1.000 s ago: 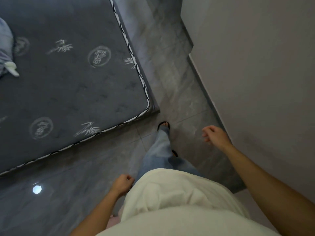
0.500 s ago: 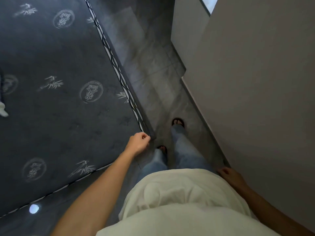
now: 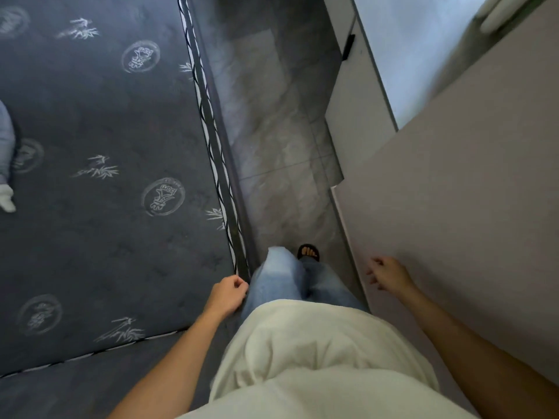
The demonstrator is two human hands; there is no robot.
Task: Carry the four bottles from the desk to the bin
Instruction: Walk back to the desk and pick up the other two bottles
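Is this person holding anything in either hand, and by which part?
Nothing is held. The left hand hangs loosely curled beside the mattress, and the right hand hangs relaxed near the wall. Both are empty.

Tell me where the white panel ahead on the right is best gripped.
By the small black handle on the left edge of the white panel, reached from the aisle side: it looks like the only part standing proud of the flat face.

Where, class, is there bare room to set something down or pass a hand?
Mattress: broad bare top, apart from cloth at its left edge. Floor: a bare strip between mattress and wall, ahead of the legs. Tightest where the legs fill it, by the mattress corner.
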